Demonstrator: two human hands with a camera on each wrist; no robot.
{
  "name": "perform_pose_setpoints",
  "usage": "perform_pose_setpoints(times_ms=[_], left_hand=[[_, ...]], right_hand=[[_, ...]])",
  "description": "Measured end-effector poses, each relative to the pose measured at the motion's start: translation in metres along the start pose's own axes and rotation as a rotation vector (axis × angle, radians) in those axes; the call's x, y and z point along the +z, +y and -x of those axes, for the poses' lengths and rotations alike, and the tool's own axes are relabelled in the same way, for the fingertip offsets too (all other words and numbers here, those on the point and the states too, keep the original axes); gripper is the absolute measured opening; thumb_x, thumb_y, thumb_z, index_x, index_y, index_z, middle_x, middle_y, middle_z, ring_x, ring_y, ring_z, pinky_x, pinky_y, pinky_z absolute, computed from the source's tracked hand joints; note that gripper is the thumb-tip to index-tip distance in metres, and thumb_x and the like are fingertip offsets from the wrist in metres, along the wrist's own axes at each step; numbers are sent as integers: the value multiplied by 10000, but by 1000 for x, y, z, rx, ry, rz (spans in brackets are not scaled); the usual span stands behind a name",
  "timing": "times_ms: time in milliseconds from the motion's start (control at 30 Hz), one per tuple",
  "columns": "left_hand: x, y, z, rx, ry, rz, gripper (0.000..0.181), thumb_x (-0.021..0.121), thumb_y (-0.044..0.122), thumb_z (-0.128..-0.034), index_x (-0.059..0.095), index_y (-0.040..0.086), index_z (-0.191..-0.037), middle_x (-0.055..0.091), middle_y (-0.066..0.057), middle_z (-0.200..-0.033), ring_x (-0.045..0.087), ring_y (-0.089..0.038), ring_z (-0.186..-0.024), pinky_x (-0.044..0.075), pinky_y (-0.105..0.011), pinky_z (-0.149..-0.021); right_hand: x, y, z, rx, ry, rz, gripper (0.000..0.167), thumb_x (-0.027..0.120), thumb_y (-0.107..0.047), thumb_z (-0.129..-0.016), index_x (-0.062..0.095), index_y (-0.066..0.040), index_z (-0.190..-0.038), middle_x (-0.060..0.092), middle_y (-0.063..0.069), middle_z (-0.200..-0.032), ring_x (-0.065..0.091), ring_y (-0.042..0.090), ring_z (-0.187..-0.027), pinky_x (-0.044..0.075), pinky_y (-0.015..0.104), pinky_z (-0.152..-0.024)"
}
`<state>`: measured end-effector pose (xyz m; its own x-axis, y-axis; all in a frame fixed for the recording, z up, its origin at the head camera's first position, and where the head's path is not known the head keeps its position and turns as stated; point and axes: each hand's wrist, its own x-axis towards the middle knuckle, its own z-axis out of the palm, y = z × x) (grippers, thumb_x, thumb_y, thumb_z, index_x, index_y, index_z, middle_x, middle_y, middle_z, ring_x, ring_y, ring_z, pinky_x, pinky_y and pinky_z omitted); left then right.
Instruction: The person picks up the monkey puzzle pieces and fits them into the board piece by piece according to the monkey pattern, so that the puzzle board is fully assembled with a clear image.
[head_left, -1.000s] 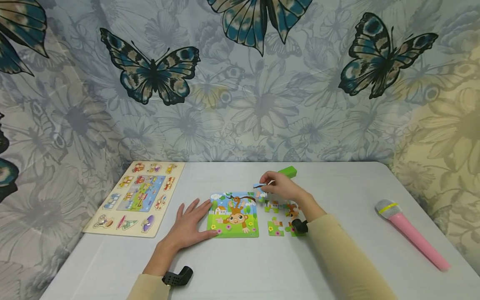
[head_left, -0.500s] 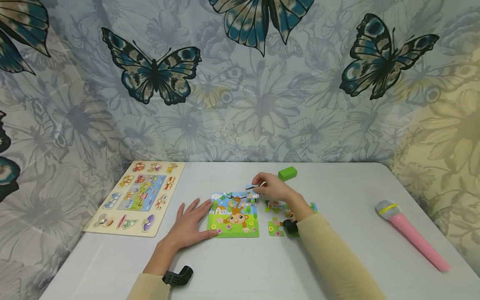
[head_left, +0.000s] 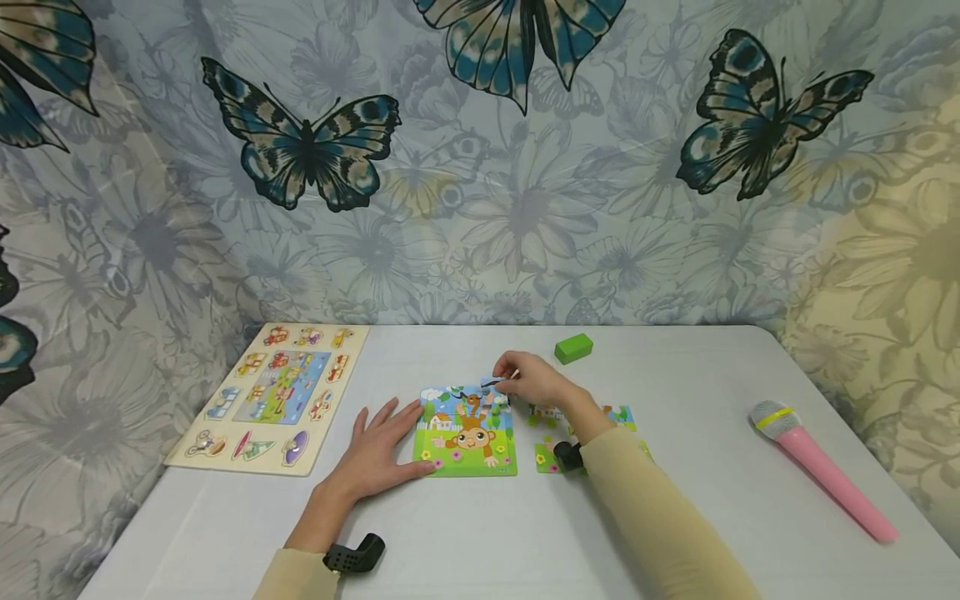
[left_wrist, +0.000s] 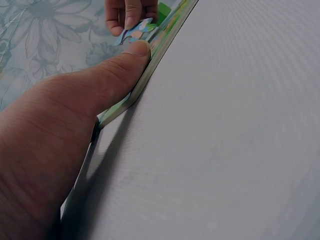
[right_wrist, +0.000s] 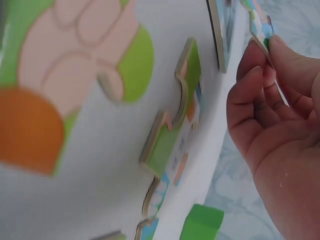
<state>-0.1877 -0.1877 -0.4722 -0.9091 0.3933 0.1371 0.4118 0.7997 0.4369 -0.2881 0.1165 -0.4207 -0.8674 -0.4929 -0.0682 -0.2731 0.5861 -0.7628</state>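
Observation:
A square jigsaw board [head_left: 465, 462] with a monkey picture lies on the table in the head view. My left hand [head_left: 378, 454] rests at its left side with fingers spread, the thumb on the lower left corner. Over the board's upper right part, my right hand [head_left: 532, 379] pinches a jigsaw piece [head_left: 491, 385] by its edge. Blue sky and a dark branch show on that piece. In the left wrist view the piece [left_wrist: 137, 32] appears tilted; the right wrist view shows thumb and fingertips gripping the piece [right_wrist: 260, 25]. Whether it touches the board cannot be told.
Several loose jigsaw pieces [head_left: 547, 454] lie right of the board, partly hidden by the right forearm. A green block [head_left: 573, 348] sits behind the right hand. A pink toy microphone [head_left: 832, 479] lies far right, and a wooden picture board [head_left: 225, 427] lies at left.
My right hand has moved left and slightly nearer with the jigsaw piece, from beside the board to over its upper right. The left hand has stayed put.

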Motion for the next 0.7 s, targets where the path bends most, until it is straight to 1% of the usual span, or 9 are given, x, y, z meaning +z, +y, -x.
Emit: perform_pose_setpoints(times_ms=[100, 267, 500, 700], left_hand=[[-1, 0, 0, -1, -7, 0, 961, 675, 692, -816, 425, 132, -1555, 382, 2, -1596, 196, -331, -1509, 9, -657, -1147], [-2, 1, 0, -2, -17, 1, 957, 669, 692, -824, 420, 132, -1558, 377, 3, -1599, 191, -331, -1510, 4, -655, -1148], [-2, 2, 1, 0, -14, -1, 951, 670, 686, -827, 431, 117, -1550, 392, -11, -1592, 203, -347, -1505, 11, -669, -1142], [-1, 1, 0, 2, -14, -1, 950, 669, 686, -829, 426, 120, -1553, 385, -8, -1595, 198, -340, -1507, 10, -662, -1144]], right_hand=[[2, -3, -1, 13, -7, 20, 96, 686, -99, -973, 615, -83, -1035, 594, 44, -946, 537, 196, -814, 460, 325, -687], [5, -7, -1, 8, -15, 52, 103, 700, -102, -962, 622, -70, -1021, 599, 40, -920, 532, 194, -796, 462, 327, -690], [9, -7, -3, 29, -12, 102, 110, 718, -119, -950, 626, -78, -992, 587, 26, -871, 516, 172, -766, 450, 313, -688], [9, -10, -3, 39, -24, 141, 151, 743, -138, -932, 627, -74, -1002, 590, 25, -856, 519, 171, -751, 451, 311, -684]])
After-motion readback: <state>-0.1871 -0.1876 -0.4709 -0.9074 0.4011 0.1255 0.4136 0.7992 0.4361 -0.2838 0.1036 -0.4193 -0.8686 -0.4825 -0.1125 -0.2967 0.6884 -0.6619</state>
